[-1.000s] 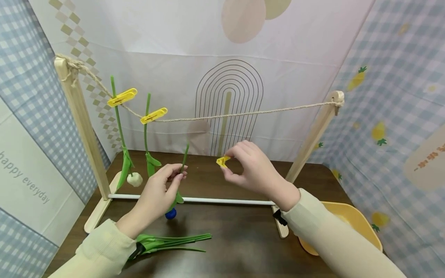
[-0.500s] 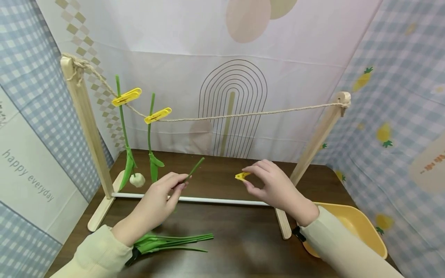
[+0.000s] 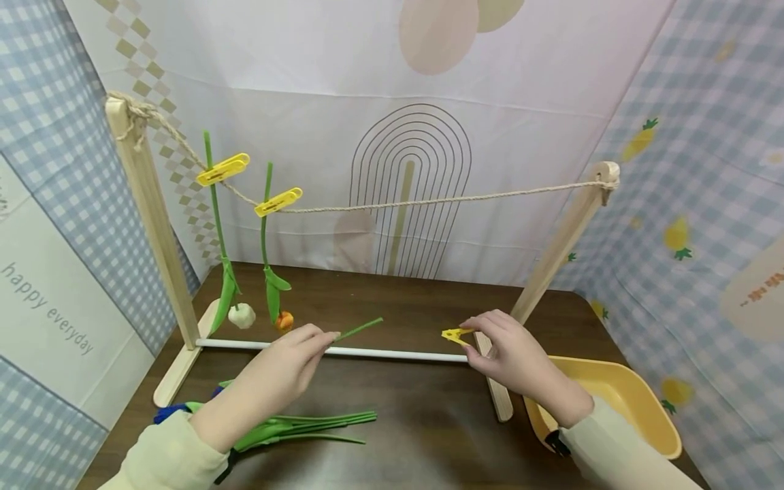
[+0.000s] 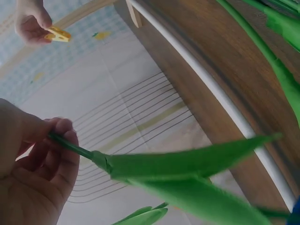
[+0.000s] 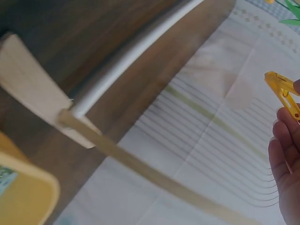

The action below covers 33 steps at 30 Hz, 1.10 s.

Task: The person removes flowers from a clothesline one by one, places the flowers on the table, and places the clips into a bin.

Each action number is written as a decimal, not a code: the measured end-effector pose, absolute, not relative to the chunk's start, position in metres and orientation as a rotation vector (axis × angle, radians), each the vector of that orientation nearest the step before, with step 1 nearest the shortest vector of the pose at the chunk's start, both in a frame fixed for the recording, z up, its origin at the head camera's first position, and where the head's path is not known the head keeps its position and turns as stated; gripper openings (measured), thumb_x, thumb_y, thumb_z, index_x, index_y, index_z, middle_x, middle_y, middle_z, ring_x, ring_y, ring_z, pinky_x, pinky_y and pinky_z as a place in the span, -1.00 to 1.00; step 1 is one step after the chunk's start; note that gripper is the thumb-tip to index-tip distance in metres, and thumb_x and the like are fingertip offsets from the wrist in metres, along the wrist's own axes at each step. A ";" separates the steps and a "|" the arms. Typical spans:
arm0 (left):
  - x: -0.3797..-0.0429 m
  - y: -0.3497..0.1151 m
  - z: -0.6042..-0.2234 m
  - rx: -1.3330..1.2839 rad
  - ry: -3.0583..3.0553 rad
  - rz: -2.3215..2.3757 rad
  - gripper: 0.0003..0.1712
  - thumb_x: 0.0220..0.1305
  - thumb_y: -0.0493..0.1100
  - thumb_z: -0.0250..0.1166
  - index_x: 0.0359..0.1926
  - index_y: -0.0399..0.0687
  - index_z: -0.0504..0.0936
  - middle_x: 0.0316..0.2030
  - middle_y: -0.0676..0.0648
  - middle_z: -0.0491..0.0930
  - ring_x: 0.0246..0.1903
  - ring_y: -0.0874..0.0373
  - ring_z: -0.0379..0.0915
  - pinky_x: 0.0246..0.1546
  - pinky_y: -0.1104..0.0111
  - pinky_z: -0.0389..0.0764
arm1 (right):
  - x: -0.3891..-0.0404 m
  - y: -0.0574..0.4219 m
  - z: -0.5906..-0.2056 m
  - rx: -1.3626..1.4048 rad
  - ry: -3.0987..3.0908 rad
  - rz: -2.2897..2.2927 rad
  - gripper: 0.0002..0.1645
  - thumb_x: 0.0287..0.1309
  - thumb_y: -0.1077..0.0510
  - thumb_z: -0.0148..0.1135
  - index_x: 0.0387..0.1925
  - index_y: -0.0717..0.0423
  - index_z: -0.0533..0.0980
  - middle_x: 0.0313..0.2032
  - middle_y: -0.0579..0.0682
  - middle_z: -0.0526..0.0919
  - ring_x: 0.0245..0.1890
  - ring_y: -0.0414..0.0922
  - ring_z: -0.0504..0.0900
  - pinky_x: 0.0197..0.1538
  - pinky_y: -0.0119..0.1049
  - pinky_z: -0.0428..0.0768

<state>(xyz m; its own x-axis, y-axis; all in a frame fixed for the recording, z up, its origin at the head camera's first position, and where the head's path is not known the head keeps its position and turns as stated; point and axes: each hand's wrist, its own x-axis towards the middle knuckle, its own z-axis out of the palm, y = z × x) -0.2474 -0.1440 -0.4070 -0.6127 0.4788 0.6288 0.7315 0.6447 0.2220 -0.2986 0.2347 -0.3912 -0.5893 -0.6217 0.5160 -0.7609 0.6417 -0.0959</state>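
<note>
My left hand (image 3: pixel 290 367) pinches the green stem of an artificial flower (image 4: pixel 178 166), its stem end pointing right. In the left wrist view two leaves spread from the stem, and a bit of blue shows at the frame's edge. To the right, my right hand (image 3: pixel 520 357) pinches a yellow clothespin (image 3: pixel 454 335) between thumb and fingers. The clothespin is apart from the flower, below the rope (image 3: pixel 429 202). From the rope hang a white flower (image 3: pixel 241 316) and an orange flower (image 3: pixel 284 321), head down, each under a yellow clothespin.
Wooden posts (image 3: pixel 153 224) with a white crossbar (image 3: pixel 392 353) carry the rope. Several green-stemmed flowers (image 3: pixel 318 425) lie on the dark table (image 3: pixel 416 435) near my left forearm, some with blue heads. A yellow bin (image 3: pixel 618 388) stands at the right, partly behind my right sleeve.
Both hands have lowered, the right hand moving right with the clothespin. The held stem has tilted from nearly upright toward level. The orange flower is now uncovered by my left hand.
</note>
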 end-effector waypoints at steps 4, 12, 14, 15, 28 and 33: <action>-0.243 -0.142 -0.409 -0.959 -2.406 -0.523 -0.66 0.18 -0.42 0.26 0.00 -0.18 0.65 -0.29 0.06 0.53 -0.37 0.25 0.44 -0.40 0.39 0.55 | -0.293 0.250 -0.401 1.021 -2.485 0.437 -0.64 -0.04 0.17 0.40 -0.12 0.04 0.58 -0.18 -0.15 0.61 -0.18 -0.23 0.52 -0.23 -0.26 0.56; -0.234 -0.138 -0.419 -1.039 -2.501 -0.325 -0.62 0.08 -0.46 0.30 -0.03 -0.19 0.65 -0.32 0.01 0.50 -0.40 0.18 0.46 -0.36 0.34 0.57 | -0.280 0.277 -0.418 0.969 -2.531 0.509 -0.61 -0.08 0.25 0.43 -0.13 0.03 0.57 -0.22 -0.24 0.57 -0.27 -0.34 0.49 -0.30 -0.33 0.57; -0.232 -0.138 -0.419 -1.037 -2.527 -0.308 -0.63 0.10 -0.44 0.31 -0.02 -0.17 0.65 -0.32 0.02 0.50 -0.39 0.19 0.45 -0.40 0.36 0.54 | -0.278 0.283 -0.421 0.947 -2.530 0.515 -0.61 -0.10 0.26 0.46 -0.16 0.02 0.58 -0.23 -0.25 0.57 -0.26 -0.32 0.49 -0.29 -0.33 0.57; -0.232 -0.138 -0.420 -1.032 -2.540 -0.301 -0.63 0.11 -0.44 0.31 -0.03 -0.17 0.66 -0.32 0.02 0.50 -0.38 0.19 0.46 -0.40 0.36 0.54 | -0.277 0.287 -0.423 0.933 -2.535 0.520 -0.61 -0.10 0.27 0.46 -0.17 0.00 0.57 -0.24 -0.25 0.57 -0.27 -0.32 0.49 -0.30 -0.33 0.57; -0.229 -0.137 -0.434 -1.076 -2.613 -0.205 -0.54 0.00 -0.56 0.30 -0.06 -0.17 0.67 -0.33 0.01 0.49 -0.36 0.17 0.43 -0.34 0.36 0.54 | -0.274 0.336 -0.440 0.589 -2.799 0.527 -0.70 0.01 0.22 0.41 -0.22 0.02 0.50 -0.26 -0.11 0.56 -0.24 -0.10 0.59 -0.25 -0.11 0.62; -0.228 -0.138 -0.439 -1.101 -2.643 -0.178 -0.54 0.00 -0.55 0.31 -0.05 -0.15 0.68 -0.34 0.02 0.47 -0.38 0.20 0.40 -0.35 0.38 0.53 | -0.274 0.355 -0.443 0.464 -2.875 0.584 -0.72 0.07 0.21 0.37 -0.20 0.16 0.49 -0.18 0.09 0.60 -0.20 0.08 0.61 -0.22 0.02 0.60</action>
